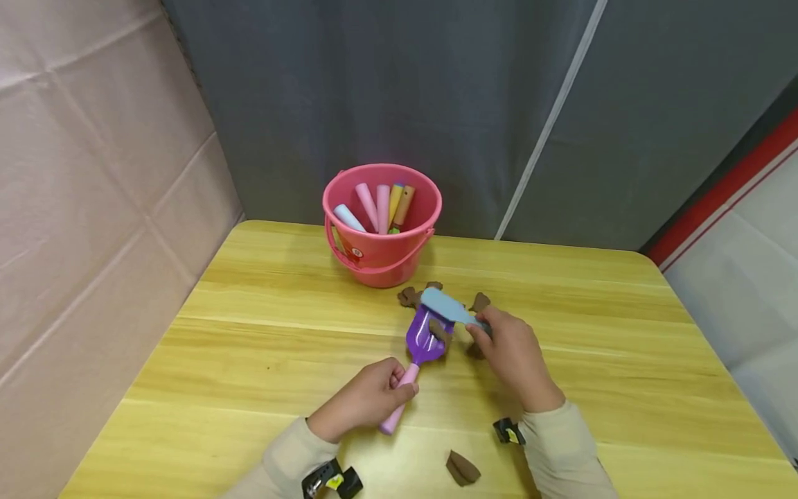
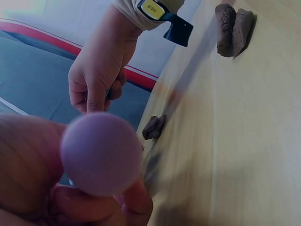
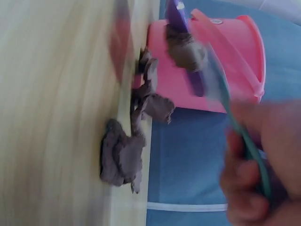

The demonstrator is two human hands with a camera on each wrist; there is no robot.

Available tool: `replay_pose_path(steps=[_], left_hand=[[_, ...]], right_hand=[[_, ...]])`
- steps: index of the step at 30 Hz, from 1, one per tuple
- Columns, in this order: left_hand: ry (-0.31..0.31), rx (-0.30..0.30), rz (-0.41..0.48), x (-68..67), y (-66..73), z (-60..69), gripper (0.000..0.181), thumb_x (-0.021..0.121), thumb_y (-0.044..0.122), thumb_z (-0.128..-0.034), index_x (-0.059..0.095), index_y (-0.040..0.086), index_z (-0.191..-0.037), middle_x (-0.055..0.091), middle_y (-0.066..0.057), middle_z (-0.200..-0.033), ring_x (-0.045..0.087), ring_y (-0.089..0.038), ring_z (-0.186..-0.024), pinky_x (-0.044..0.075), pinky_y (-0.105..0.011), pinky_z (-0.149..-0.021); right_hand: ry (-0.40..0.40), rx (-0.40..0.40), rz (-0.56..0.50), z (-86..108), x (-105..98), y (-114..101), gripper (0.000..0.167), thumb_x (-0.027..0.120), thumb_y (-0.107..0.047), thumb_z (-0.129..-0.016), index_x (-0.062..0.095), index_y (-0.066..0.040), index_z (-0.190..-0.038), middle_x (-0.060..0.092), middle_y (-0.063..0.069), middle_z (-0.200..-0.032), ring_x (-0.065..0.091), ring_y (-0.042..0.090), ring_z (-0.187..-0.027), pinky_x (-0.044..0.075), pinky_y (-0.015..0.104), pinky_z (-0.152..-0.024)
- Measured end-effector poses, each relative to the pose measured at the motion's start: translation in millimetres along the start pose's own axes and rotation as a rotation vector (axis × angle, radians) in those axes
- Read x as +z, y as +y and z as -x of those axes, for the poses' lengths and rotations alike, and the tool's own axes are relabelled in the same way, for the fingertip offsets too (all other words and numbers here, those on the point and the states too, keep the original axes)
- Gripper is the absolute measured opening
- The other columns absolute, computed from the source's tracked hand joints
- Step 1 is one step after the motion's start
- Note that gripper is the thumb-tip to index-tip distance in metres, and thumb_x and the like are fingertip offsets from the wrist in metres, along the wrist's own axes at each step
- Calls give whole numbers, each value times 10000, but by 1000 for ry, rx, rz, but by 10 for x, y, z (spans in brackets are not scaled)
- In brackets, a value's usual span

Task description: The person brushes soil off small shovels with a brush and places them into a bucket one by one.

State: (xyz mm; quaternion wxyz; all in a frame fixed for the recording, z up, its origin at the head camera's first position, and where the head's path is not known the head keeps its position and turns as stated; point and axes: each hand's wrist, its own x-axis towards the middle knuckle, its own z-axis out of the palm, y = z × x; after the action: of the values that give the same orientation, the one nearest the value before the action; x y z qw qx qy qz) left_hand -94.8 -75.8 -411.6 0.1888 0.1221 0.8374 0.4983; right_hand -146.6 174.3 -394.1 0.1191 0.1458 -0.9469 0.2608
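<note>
My left hand (image 1: 369,398) grips the pink handle of a toy shovel (image 1: 419,342) with a purple scoop, raised a little above the table. A lump of brown clay (image 1: 440,333) lies on the scoop. In my right hand (image 1: 514,357) is a light blue spatula (image 1: 441,303), its flat blade over the scoop's far end. The right wrist view shows the spatula (image 3: 220,82) blurred beside the clay. More torn clay pieces (image 3: 123,153) lie on the table below, partly hidden by the tools in the head view. Another clay piece (image 1: 463,468) rests near the front.
A pink bucket (image 1: 389,260) stands behind the clay, its handle hanging at the front. Several tool handles (image 1: 383,208) in pink, blue, yellow and brown stick up inside it. A dark grey curtain (image 1: 374,83) borders the wooden table (image 1: 249,346) at the back.
</note>
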Motion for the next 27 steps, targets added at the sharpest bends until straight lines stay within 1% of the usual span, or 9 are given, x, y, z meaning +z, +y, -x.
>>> replay_pose_path(steps=[2, 4, 7, 9, 11, 13, 15, 22, 27], left_hand=[[-3, 5, -12, 4, 5, -7, 239, 683, 254, -938, 579, 39, -941, 561, -43, -741, 550, -125, -576, 477, -277, -474], [-2, 2, -13, -6, 10, -16, 242, 687, 261, -936, 588, 40, -941, 566, -42, -743, 557, -127, -579, 484, -275, -475], [9, -8, -13, -34, 9, -25, 251, 684, 271, -939, 591, 38, -937, 565, -47, -746, 560, -134, -582, 486, -275, -476], [13, -13, -11, -55, 10, -36, 254, 682, 270, -942, 583, 36, -941, 565, -54, -752, 561, -141, -586, 488, -281, -478], [14, -10, -11, -72, 19, -47, 254, 677, 268, -946, 575, 35, -945, 565, -60, -750, 562, -145, -584, 487, -286, -476], [14, -5, -9, -81, 37, -60, 251, 666, 265, -955, 565, 36, -954, 564, -65, -748, 562, -148, -576, 486, -285, -466], [15, 1, -5, -84, 59, -67, 249, 655, 259, -963, 554, 32, -964, 558, -70, -745, 559, -146, -566, 477, -274, -454], [11, 2, 35, -84, 89, -42, 233, 655, 224, -964, 542, 21, -970, 553, -75, -741, 550, -142, -552, 473, -266, -438], [15, -10, 36, -74, 69, -14, 236, 660, 223, -957, 537, 22, -954, 553, -80, -742, 553, -141, -547, 481, -270, -439]], right_hand=[[40, 15, -5, 14, -26, 12, 140, 731, -161, -915, 640, -56, -935, 548, 3, -706, 442, 159, -589, 372, 315, -546], [39, 13, -33, 34, -49, 15, 133, 732, -161, -914, 641, -69, -941, 553, -3, -715, 445, 156, -593, 376, 310, -545], [-55, -35, -100, 70, -73, 4, 109, 738, -177, -911, 644, -124, -915, 556, -59, -721, 460, 128, -610, 394, 287, -554], [-120, -85, -97, 82, -75, -8, 113, 747, -188, -904, 641, -150, -897, 554, -90, -719, 463, 104, -615, 403, 271, -561], [-144, -121, -68, 83, -71, -27, 124, 762, -198, -891, 643, -166, -879, 551, -112, -720, 463, 91, -615, 408, 268, -571], [-137, -134, -27, 76, -63, -49, 135, 767, -203, -887, 639, -165, -872, 544, -116, -714, 452, 80, -600, 403, 269, -562], [-105, -122, 2, 64, -58, -72, 139, 765, -206, -888, 635, -160, -868, 536, -116, -708, 453, 86, -589, 403, 276, -557], [-17, -88, 18, 23, -38, -112, 169, 757, -183, -893, 608, -139, -828, 501, -66, -681, 435, 116, -572, 376, 285, -532], [-8, -60, 13, -7, -14, -103, 173, 749, -171, -900, 596, -133, -828, 491, -49, -656, 432, 128, -571, 373, 299, -534]])
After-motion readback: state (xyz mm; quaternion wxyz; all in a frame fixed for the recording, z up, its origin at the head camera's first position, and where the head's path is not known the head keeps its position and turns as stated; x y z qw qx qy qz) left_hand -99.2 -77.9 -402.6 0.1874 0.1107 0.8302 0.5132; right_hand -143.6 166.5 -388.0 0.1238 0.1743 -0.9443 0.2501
